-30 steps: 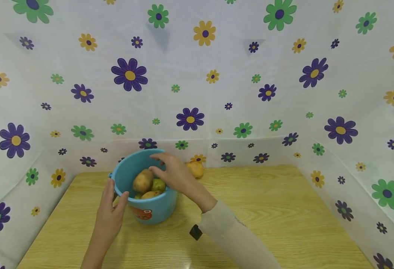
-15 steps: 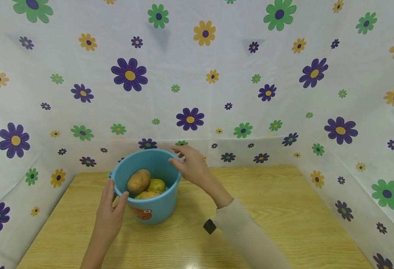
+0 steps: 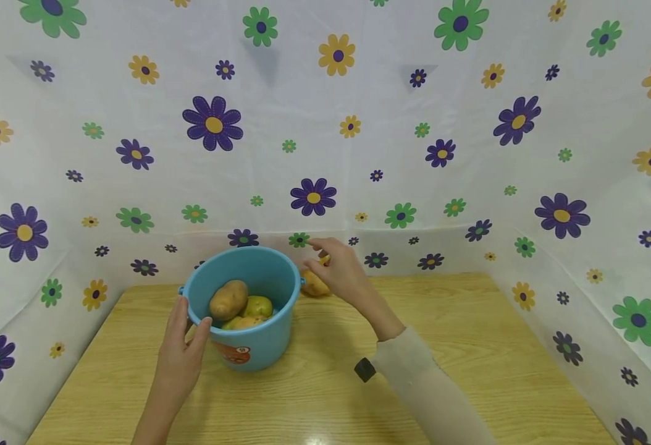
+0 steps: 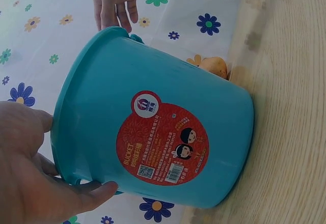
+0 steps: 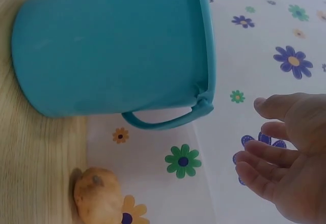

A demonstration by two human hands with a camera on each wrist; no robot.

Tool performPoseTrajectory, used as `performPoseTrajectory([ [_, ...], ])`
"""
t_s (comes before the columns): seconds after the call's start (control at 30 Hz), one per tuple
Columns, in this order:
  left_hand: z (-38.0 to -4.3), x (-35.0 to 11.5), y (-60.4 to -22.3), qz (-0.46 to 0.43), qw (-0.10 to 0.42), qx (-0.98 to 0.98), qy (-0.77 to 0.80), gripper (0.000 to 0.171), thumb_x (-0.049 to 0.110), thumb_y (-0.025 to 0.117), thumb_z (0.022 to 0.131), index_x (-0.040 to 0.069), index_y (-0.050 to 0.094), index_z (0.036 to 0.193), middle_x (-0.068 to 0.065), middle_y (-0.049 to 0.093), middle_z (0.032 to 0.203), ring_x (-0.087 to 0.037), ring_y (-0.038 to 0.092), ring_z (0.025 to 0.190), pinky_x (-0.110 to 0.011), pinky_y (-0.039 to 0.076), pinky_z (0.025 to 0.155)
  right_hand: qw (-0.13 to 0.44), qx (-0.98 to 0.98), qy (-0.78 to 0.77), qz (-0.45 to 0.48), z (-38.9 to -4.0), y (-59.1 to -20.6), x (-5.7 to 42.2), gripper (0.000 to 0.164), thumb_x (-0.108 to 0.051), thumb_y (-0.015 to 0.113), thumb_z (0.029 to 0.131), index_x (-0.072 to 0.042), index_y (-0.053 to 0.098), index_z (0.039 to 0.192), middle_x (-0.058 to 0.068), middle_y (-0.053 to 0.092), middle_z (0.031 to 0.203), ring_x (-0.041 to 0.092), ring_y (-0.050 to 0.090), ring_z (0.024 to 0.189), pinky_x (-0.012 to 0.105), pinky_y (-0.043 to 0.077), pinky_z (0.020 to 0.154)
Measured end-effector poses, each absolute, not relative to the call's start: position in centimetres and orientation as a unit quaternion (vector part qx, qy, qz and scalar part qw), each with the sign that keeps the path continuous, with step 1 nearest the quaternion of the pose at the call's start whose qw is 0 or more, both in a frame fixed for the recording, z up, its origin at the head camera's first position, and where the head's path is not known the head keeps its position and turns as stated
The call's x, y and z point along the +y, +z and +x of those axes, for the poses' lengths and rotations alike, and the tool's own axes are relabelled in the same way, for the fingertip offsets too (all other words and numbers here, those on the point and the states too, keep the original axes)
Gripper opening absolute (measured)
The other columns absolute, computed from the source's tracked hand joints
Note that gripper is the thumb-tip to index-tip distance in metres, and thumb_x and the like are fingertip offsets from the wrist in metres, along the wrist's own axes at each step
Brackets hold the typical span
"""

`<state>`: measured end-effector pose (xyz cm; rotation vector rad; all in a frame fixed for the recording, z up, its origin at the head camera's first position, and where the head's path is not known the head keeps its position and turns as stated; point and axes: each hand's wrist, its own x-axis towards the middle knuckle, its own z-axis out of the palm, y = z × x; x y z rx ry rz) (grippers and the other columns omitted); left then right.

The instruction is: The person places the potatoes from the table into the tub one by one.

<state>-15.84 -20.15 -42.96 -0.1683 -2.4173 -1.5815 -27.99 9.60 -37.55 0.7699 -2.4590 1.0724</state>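
My left hand [image 3: 180, 355] holds the blue plastic bucket [image 3: 259, 346] at its left rim, the thumb at the rim's front and the fingers along the outside. Inside lie a brown potato [image 3: 229, 300], a yellow-green rounded item [image 3: 259, 307] and a yellowish one [image 3: 243, 322], partly hidden by the near wall. Past the bucket's right side, my right hand [image 3: 342, 272] hovers with loosely bent fingers and holds nothing. Behind its fingertips in the head view, a tan potato-like piece [image 3: 315, 284] rests on the table, its dark spot showing in the right wrist view.
The wood-grain table [image 3: 442, 358] ends at a white flower-print sheet [image 3: 403, 154] that rises behind and on both sides. A blue handle [image 5: 163, 122] hangs at the bucket's side. On the right sleeve's underside sits a small black block [image 3: 365, 369].
My right hand has come out of the bucket and moved right, over toward the tan piece. The brown potato has settled a little left inside. My left hand and the bucket stay put.
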Motion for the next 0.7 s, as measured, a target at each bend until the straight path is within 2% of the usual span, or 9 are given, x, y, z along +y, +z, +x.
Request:
performPoseTrajectory([
  [0.2, -15.9, -20.3, -43.0, -0.051, 0.116, -0.833, -0.538, 0.078, 0.032, 0.046, 0.112, 0.007, -0.005, 0.165, -0.019, -0.008, 0.171, -0.055, 0.017, 0.15, -0.069, 0.034, 0.11, 0.17, -0.877, 0.373, 0.252, -28.3, -38.1, 10.4, 0.04, -0.015, 0.073, 0.099, 0.0, 0.065, 0.135, 0.019, 0.067, 0.129, 0.032, 0.066, 0.111, 0.043, 0.062, 0.09],
  [0.4, -15.8, -20.3, -42.9, -0.048, 0.112, -0.832, -0.541, 0.078, 0.032, 0.046, 0.112, 0.005, -0.005, 0.165, -0.019, -0.009, 0.171, -0.054, 0.015, 0.15, -0.069, 0.033, 0.111, 0.166, -0.881, 0.371, 0.243, -28.9, -38.9, 11.0, 0.04, -0.015, 0.074, 0.098, 0.001, 0.065, 0.134, 0.02, 0.068, 0.128, 0.037, 0.067, 0.11, 0.044, 0.061, 0.09],
  [0.7, -15.8, -20.3, -42.8, -0.05, 0.111, -0.831, -0.544, 0.079, 0.032, 0.046, 0.112, 0.005, -0.006, 0.165, -0.02, -0.008, 0.171, -0.054, 0.015, 0.15, -0.069, 0.033, 0.111, 0.155, -0.888, 0.367, 0.228, -29.4, -39.9, 11.6, 0.04, -0.014, 0.074, 0.098, 0.001, 0.065, 0.134, 0.02, 0.067, 0.128, 0.032, 0.066, 0.11, 0.043, 0.061, 0.091],
])
